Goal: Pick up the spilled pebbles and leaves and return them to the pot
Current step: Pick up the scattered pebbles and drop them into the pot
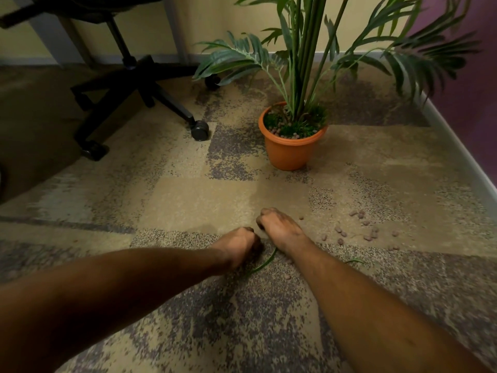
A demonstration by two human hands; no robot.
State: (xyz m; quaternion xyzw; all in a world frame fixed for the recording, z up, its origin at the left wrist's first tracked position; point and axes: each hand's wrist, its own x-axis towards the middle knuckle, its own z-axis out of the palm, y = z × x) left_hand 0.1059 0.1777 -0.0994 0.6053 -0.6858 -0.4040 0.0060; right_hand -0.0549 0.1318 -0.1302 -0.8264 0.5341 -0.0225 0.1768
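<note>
Pebbles [360, 230] loose on open carpet [188, 200] beside both curled hands, contents hidden.

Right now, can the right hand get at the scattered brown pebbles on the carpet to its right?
Probably yes: the brown pebbles lie on open carpet just beside the right hand, with nothing between them.

Two bare forearms, no sleeves, left grip [236, 244], right grip [278, 227]
</note>
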